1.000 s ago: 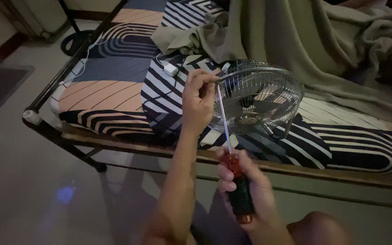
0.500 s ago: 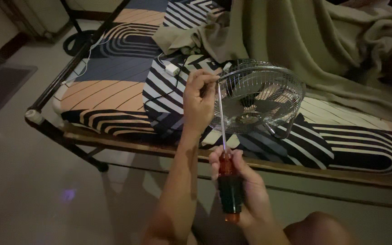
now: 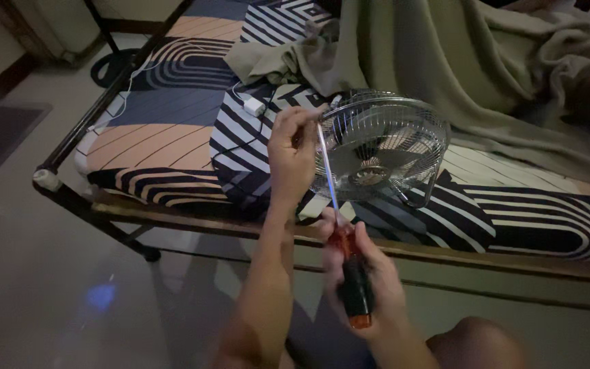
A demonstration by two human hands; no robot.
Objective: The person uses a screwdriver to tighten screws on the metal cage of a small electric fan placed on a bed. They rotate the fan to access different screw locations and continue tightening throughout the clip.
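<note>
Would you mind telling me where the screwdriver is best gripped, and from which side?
Probably by the thick red and black handle of the screwdriver, from the near end, as the right hand does. The thin shaft points away toward the fan, steadied near its tip by the left hand.

The left hand's fingers (image 3: 293,128) are hiding the screwdriver (image 3: 341,232) tip. The olive blanket (image 3: 445,61) beyond them is running off the frame.

Red-and-black screwdriver handle (image 3: 353,283), silver wire fan (image 3: 382,147), navy-peach-white striped mattress (image 3: 151,147), olive blanket (image 3: 445,61)
</note>
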